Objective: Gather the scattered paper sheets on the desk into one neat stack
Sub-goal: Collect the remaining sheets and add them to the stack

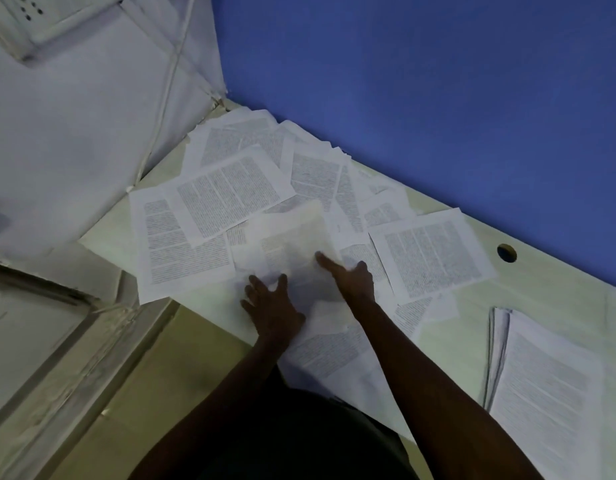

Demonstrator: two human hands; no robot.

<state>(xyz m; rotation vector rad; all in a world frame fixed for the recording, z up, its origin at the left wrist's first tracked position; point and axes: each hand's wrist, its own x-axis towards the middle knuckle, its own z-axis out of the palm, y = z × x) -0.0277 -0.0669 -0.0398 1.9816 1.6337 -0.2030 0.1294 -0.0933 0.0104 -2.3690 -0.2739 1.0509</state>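
Observation:
Several printed paper sheets lie scattered and overlapping across the pale desk, from the far corner to the front edge. One blurred sheet in the middle looks partly raised. My right hand holds it at its right edge, with the index finger stretched over it and the other fingers curled. My left hand rests with spread fingers on the papers at that sheet's lower edge. A gathered stack of sheets lies at the desk's right front.
A blue partition wall runs along the desk's far side. A round cable hole sits in the desk near it. White walls and a framed panel are at the left, close to the desk's left end.

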